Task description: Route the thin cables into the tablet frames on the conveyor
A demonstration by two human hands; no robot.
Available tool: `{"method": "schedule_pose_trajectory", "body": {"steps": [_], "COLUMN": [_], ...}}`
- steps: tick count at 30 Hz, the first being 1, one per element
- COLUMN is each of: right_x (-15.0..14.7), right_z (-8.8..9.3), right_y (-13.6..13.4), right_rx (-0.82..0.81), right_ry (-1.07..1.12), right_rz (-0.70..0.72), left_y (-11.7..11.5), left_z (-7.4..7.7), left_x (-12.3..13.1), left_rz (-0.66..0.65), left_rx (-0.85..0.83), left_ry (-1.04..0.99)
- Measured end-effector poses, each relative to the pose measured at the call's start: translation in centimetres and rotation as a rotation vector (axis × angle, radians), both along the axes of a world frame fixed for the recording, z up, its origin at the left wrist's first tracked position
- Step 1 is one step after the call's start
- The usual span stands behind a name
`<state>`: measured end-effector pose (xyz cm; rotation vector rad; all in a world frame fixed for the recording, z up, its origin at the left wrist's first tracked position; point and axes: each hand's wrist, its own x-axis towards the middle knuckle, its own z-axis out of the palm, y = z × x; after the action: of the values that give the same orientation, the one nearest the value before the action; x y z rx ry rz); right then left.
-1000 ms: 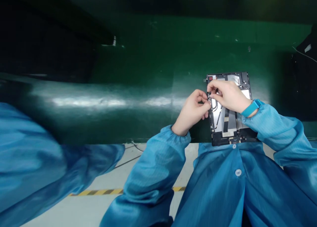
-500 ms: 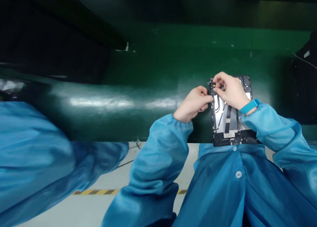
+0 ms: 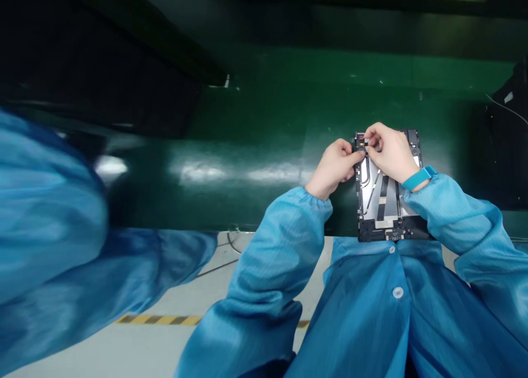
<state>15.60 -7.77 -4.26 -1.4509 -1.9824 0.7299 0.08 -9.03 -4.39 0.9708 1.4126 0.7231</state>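
Note:
An opened tablet chassis (image 3: 383, 202), black-framed with silver plates and dark cables inside, lies on the green conveyor belt (image 3: 256, 119) right in front of me. My left hand (image 3: 336, 166) is curled against the chassis's left edge near its far corner, fingers pinched there. My right hand (image 3: 390, 149) reaches over the far end, fingertips pressed together on a small part at the top left corner. What the fingertips hold is too small to name. A teal band sits on my right wrist.
A co-worker's blue sleeve (image 3: 53, 224) fills the left side, close to the belt's near edge. The floor (image 3: 165, 339) below shows a yellow-black stripe and a cable. A dark object (image 3: 511, 114) stands at the far right of the belt.
Both hands have slid from the middle of the chassis's left edge up to its far left corner. The co-worker's sleeve at left has risen higher in view.

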Motion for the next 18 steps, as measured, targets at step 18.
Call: {"method": "schedule_pose_trajectory", "body": {"steps": [18], "right_x": [3.9], "right_z": [-1.3], "right_y": [-10.7], "right_rx": [-0.099], "right_ry": [0.342], "right_rz": [-0.232], "left_y": [-4.1], "left_z": [-0.6], "left_x": [-4.3], "left_rz": [-0.086], "left_rx": [0.320], "left_ry": [0.154]}}
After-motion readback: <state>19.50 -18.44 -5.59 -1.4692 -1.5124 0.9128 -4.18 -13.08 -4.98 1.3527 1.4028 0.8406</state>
